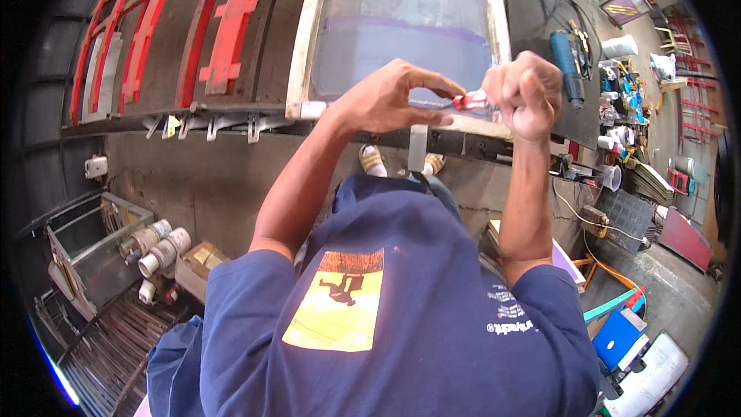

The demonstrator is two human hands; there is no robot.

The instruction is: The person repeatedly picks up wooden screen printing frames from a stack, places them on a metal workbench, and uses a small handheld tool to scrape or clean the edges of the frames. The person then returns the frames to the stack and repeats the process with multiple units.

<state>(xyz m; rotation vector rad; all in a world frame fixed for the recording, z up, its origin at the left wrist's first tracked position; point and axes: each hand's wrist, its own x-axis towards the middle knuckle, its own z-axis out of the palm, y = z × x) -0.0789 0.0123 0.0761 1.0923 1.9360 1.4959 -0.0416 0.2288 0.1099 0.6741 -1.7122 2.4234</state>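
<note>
A screen-printing-like framed panel (407, 19) with a pale wooden border and translucent purple-grey mesh lies before me. My right hand (523, 96) is closed on a small red-and-white hand tool (469, 101) over the panel's near right corner. My left hand (390, 99) arches at the near border, fingers and thumb apart, fingertips beside the tool's red end; whether they touch it is unclear. A blue power tool (566, 66) with a coiled cable lies on the dark board to the right.
Red slatted frames (231, 38) cover the bench at left. A grey bar (418, 147) hangs below the near edge, above my feet. A metal rack (93, 232) and white rolls (164, 249) stand at lower left; cluttered supplies (621, 96) and boards (685, 245) line the right.
</note>
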